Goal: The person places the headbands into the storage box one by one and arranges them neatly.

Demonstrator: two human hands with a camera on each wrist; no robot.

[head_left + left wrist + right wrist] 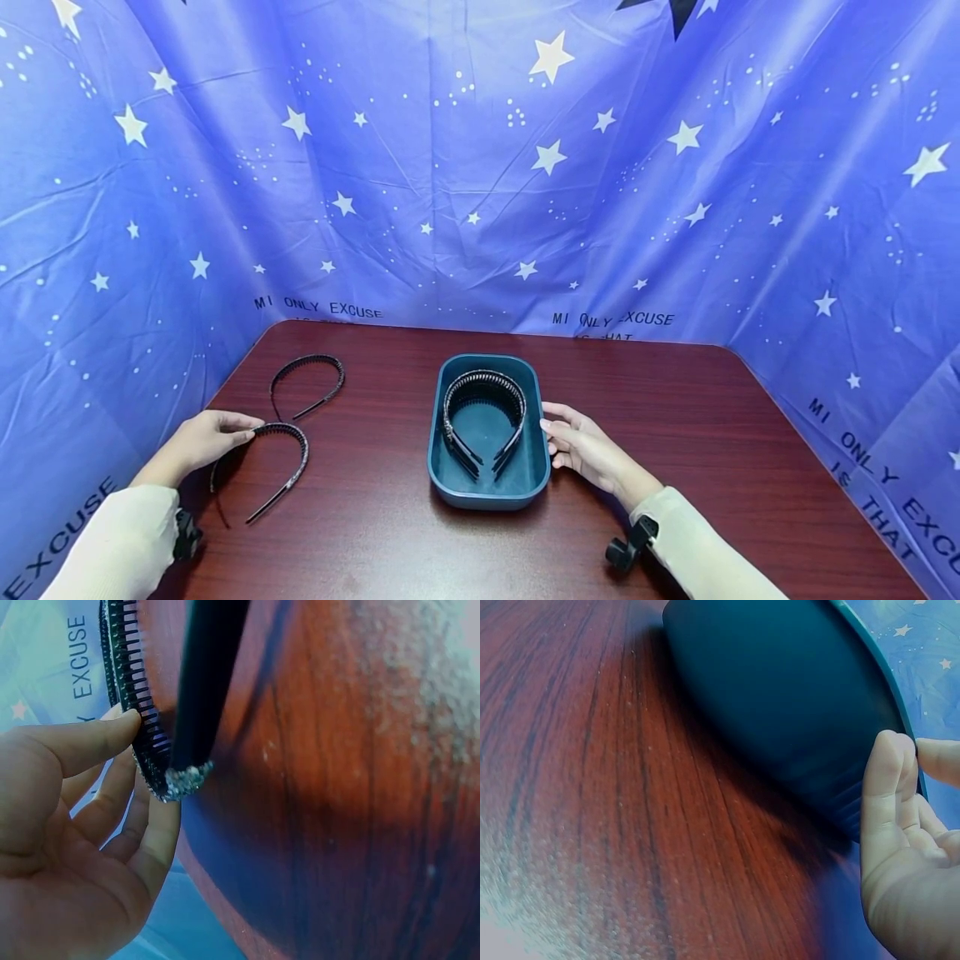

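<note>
My left hand [202,442] pinches a black toothed headband [303,454] between thumb and fingers at the left of the table. Glittery trim covers the band's outside, seen close in the left wrist view, where the thumb [97,742] presses its toothed inner side. Just behind it lies another black headband [341,367]. A dark teal plastic tub [487,502] stands near the middle, with several headbands [483,375] nested inside, ends toward me. At the tub's right side, my right hand [588,450] holds the rim, fingers [885,772] against the outer wall.
The dark red wood-grain table [360,533] reaches back to a blue curtain [480,167] printed with stars and lettering, which also hangs along both sides. A black wrist device [633,542] sits at the right sleeve, another [187,533] at the left sleeve.
</note>
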